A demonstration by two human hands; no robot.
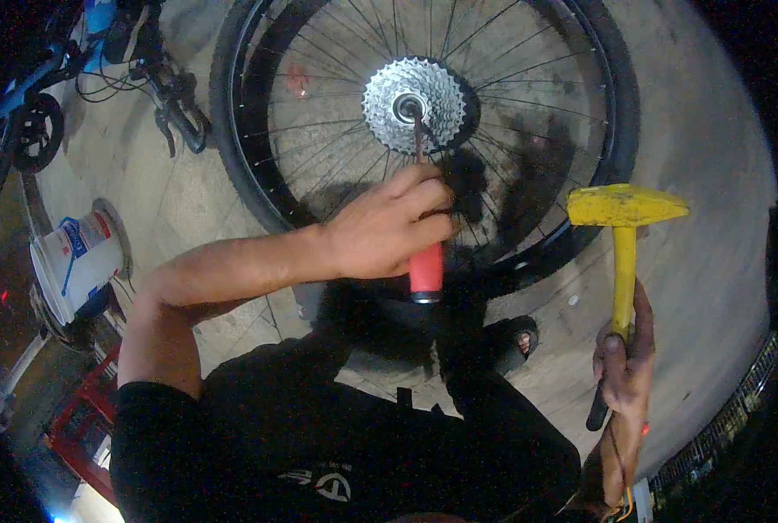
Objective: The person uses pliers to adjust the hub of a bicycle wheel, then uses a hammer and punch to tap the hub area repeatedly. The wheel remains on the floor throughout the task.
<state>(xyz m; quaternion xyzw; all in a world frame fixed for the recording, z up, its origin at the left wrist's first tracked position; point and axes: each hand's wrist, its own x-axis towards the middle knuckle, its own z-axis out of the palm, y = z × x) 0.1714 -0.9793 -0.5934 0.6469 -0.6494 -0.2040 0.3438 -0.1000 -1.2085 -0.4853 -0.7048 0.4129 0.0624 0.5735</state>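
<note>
A bicycle wheel (617, 105) with a black tyre lies on its side in front of me, its silver cassette (389, 118) facing up. My left hand (393, 218) is wrapped round the red handle of a screwdriver (425, 270). The screwdriver's shaft reaches to the hub at the cassette's centre, where the tip looks to be touching; its exact seat is too small to tell. Off to the right, my right hand (628, 370) grips the handle of a yellow hammer (626, 207). The hammer is raised with its head beyond my fingers, apart from the screwdriver.
At the upper left stands a blue bicycle (101, 35) with hanging cables and a brake lever. A white bucket (79, 261) is on the left, and below it a red metal frame (84, 414). The floor (703, 148) is grey. A sandalled foot (521, 340) shows below the wheel.
</note>
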